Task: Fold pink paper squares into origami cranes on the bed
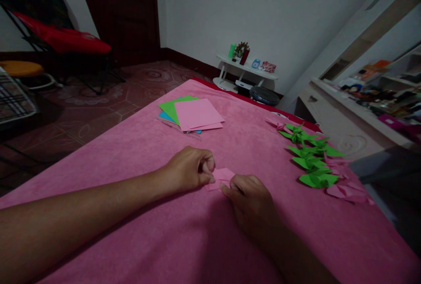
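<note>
Pink, soft-napped cloth (131, 157) covers the whole table in front of you, matte and slightly fuzzy, with a red edge showing at its far side. On it, between your two hands, lies the small pink paper piece (222, 175), a thin sheet already folded into a compact, angular shape with crisp creases.

Your left hand (190, 170) is curled nearly into a fist, and its thumb and fingertips pinch the left edge of the paper piece. Your right hand (250, 196) is also bent closed, knuckles up. Its thumb and first finger nip the right edge of the same piece, against the cloth. Both forearms rest low over the table.

Farther away on the cloth, well apart from your hands, sits a stack of flat sheets (197, 114). They are smooth and square-cornered, with a pink one on top and green and blue ones fanned out beneath it.

To your right, a row of green folded shapes (311, 157) runs along the cloth, pointed and leaf-like, with sharp tips. Pink folded shapes (345, 187) lie just beside them, nearer the table edge, hard to make out against the cloth.

Beyond the table, a white shelf (245, 70) stands against the wall, carrying small items too tiny to tell. A red cushion (66, 38) lies on a dark-framed chair at the far left.
</note>
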{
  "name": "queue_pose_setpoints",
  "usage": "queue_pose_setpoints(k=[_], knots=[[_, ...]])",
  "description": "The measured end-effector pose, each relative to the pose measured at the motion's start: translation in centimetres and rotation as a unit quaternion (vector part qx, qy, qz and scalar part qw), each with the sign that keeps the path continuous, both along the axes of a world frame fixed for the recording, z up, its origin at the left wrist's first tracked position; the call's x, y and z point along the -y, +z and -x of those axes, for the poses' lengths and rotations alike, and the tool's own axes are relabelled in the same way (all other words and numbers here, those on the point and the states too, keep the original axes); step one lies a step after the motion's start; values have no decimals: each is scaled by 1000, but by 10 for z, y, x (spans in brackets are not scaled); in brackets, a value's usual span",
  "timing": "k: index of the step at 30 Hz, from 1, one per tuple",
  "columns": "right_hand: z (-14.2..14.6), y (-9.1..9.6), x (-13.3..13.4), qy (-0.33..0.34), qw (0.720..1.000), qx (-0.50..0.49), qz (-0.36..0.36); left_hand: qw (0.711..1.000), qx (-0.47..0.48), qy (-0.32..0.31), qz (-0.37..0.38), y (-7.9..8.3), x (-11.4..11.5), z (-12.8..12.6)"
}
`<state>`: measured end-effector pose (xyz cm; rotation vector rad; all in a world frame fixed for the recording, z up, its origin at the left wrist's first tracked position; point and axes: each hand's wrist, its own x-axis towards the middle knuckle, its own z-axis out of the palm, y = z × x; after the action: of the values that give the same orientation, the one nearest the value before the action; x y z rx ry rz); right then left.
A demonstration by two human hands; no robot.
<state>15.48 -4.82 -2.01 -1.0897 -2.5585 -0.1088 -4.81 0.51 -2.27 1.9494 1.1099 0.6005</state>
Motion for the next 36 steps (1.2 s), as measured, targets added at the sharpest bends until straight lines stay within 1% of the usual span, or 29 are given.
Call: queue_pose_setpoints(k=[6,11,14,17,19,21,24,25,27,28,30,33,35,36], knots=[[2,-2,2,21,1000,9,-2,1000,11,1,4,-4,0,0],[6,-7,5,0,999,47,-4,1000,16,-4,4,-6,0,0],[13,-13,10,-15,999,32,-5,1000,21,-6,7,-5,-1,-1],[25,-17,16,4,1000,13,-11,1000,18,-2,8,-4,-1,-1],[32,-15,19,25,1000,12,-6,1000,15,-5,10,-3,-2,-2],[34,-10,18,42,999,-1,15,1000,15,-6,8,-3,-2,-1],[26,1,8,46,995,-83,41,1000,18,-7,-4,-4,-2,0],[20,5,2,22,990,-134,32,1000,21,-9,-5,-4,-2,0],[7,7,-10,-94,972,-214,38,999,28,-15,-1,-3,-2,0],[0,7,-16,-139,961,-231,62,999,32,-17,2,-3,-2,0],[-10,3,-26,-197,937,-242,159,999,37,-21,1,-3,-2,0],[-16,-3,-31,-217,885,-261,317,999,43,-25,-14,-4,-2,-1],[-16,-3,-31,-216,847,-276,400,998,49,-33,-21,-5,-2,-1],[-15,-2,-30,-215,831,-282,429,998,53,-38,-24,-6,-2,-1]])
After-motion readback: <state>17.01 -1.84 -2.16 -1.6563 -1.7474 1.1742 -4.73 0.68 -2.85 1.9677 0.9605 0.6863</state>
